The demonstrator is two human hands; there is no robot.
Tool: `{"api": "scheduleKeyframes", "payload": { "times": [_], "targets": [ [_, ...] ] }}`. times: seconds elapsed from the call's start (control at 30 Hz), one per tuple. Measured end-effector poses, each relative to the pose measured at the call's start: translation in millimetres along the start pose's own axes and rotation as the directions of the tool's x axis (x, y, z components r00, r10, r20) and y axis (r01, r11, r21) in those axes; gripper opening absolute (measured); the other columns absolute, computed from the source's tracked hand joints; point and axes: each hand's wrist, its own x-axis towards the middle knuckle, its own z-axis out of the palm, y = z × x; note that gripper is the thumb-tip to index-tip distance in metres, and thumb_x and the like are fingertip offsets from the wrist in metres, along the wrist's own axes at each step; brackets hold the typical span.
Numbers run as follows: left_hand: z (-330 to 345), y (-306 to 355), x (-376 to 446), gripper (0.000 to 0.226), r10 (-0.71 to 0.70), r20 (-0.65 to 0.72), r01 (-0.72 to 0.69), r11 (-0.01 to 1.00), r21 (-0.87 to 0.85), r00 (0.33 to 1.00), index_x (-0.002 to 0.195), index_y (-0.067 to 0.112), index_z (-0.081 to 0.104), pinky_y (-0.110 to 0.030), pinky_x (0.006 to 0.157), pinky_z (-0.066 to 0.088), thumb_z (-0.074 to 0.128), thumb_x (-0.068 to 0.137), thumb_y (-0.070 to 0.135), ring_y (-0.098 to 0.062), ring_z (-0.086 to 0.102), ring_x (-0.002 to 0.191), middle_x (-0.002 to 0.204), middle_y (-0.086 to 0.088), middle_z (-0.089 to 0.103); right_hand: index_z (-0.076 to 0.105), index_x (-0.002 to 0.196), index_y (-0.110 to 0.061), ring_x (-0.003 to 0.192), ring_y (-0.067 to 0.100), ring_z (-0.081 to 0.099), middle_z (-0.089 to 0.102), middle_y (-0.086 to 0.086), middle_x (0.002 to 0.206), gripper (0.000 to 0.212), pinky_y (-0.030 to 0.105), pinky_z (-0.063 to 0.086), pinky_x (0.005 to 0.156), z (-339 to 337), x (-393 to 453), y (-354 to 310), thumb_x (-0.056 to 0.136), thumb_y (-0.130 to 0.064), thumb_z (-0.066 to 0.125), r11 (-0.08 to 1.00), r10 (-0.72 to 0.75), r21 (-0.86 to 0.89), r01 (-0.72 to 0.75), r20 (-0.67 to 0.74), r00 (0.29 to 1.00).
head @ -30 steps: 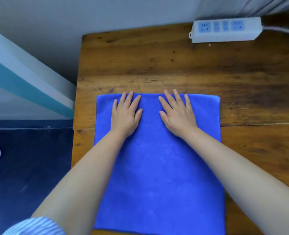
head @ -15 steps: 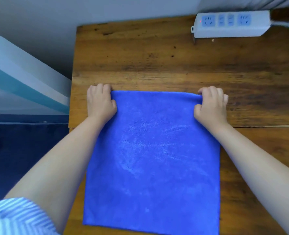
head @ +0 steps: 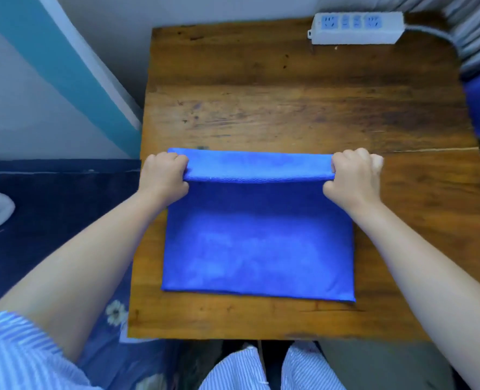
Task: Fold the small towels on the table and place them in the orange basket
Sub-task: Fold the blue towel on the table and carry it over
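On wooden tabletop (head: 289,108), toward near edge: bright blue towel (head: 258,243), plush, smooth, rectangular, far edge rolled back over itself into band. Left hand (head: 163,178) clenched on band's left end, right hand (head: 354,178) clenched on right end. White power strip (head: 355,28) at far right corner. Basket not visible.

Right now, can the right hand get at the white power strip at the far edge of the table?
Probably yes. The right hand is shut on the blue towel, so it must let go first. Bare table lies between it and the power strip.
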Motion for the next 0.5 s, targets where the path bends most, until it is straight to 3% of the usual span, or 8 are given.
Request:
{"api": "scheduleKeyframes", "payload": {
  "times": [0.07,0.13,0.17,0.23,0.3,0.37,0.43,0.5],
  "targets": [
    [4.5,-4.7,-33.2,0.009,0.114,-0.072,-0.116,0.993,-0.027,0.991,0.064,-0.005,0.057,-0.033,0.054,0.04,0.051,0.059,0.0,-0.038,0.059,0.062,0.063,-0.023,0.058,0.05,0.069,-0.003,0.086,0.036,0.047,0.053,0.017,0.075,0.006,0.031,0.012,0.069,1.3,-35.6,-3.5,0.066,-0.004,0.045,0.999,0.018,-0.049,-0.017,0.015,1.0],
    [2.5,-4.7,-58.9,0.007,0.217,-0.107,-0.218,0.976,-0.001,0.97,0.048,0.001,0.047,-0.019,0.043,0.033,0.054,0.045,0.001,-0.031,0.052,0.038,0.044,-0.015,0.049,0.054,0.071,0.002,0.084,0.037,0.048,0.053,0.018,0.075,0.007,0.032,0.016,0.069,4.1,-61.0,-0.2,0.065,0.005,0.054,0.996,0.041,-0.076,-0.04,0.006,0.999],
    [1.5,-6.6,-75.2,0.015,0.245,-0.113,-0.245,0.97,0.012,0.963,0.045,0.005,0.042,-0.012,0.044,0.023,0.056,0.043,0.0,-0.028,0.047,0.034,0.04,-0.012,0.044,0.054,0.069,0.003,0.08,0.038,0.049,0.054,0.019,0.072,0.007,0.033,0.019,0.068,4.9,-77.5,-1.2,0.064,0.007,0.053,0.996,0.038,-0.086,-0.04,-0.02,0.999],
    [3.2,-7.2,-97.6,0.043,0.301,-0.111,-0.301,0.953,0.02,0.947,0.049,0.014,0.029,-0.01,0.053,0.004,0.065,0.04,-0.008,-0.023,0.034,0.031,0.039,-0.009,0.031,0.051,0.059,0.004,0.063,0.038,0.051,0.051,0.02,0.06,0.006,0.032,0.024,0.061,10.8,-103.6,0.8,0.054,0.005,0.047,0.996,-0.011,-0.09,0.0,-0.126,0.992],
    [7.0,-5.8,-116.9,0.059,0.355,-0.103,-0.355,0.935,0.016,0.929,0.052,0.015,0.024,-0.011,0.055,-0.001,0.073,0.029,-0.009,-0.021,0.028,0.032,0.04,-0.007,0.026,0.047,0.052,0.002,0.051,0.034,0.049,0.047,0.017,0.05,0.008,0.03,0.025,0.057,16.1,-127.8,-0.7,0.044,0.001,0.044,0.994,-0.048,-0.104,0.029,-0.189,0.981],
    [14.0,-4.4,-131.1,0.05,0.371,-0.044,-0.37,0.929,0.027,0.928,0.044,0.01,0.034,-0.009,0.05,0.002,0.076,0.023,-0.009,-0.023,0.038,0.03,0.037,-0.009,0.037,0.045,0.048,-0.001,0.047,0.031,0.047,0.045,0.014,0.047,0.008,0.03,0.024,0.059,21.5,-144.3,-0.8,0.041,0.002,0.043,0.991,-0.066,-0.128,0.042,-0.194,0.979],
    [23.5,-3.5,-145.0,0.043,0.386,0.005,-0.386,0.922,0.036,0.923,0.043,0.004,0.045,-0.011,0.034,0.015,0.078,0.019,-0.008,-0.025,0.045,0.032,0.039,-0.009,0.044,0.044,0.046,-0.003,0.045,0.028,0.047,0.044,0.012,0.045,0.01,0.03,0.024,0.06,27.3,-157.7,-1.5,0.038,0.003,0.043,0.982,-0.098,-0.177,0.062,-0.205,0.974],
    [32.5,-3.6,-156.2,0.043,0.396,0.023,-0.397,0.917,0.05,0.918,0.043,0.004,0.047,-0.015,0.031,0.027,0.079,0.017,-0.007,-0.025,0.047,0.034,0.04,-0.008,0.045,0.044,0.045,-0.004,0.044,0.027,0.047,0.044,0.01,0.045,0.01,0.031,0.023,0.06,34.4,-167.0,-2.1,0.037,0.003,0.043,0.972,-0.126,-0.219,0.079,-0.208,0.97]
  ]
}}
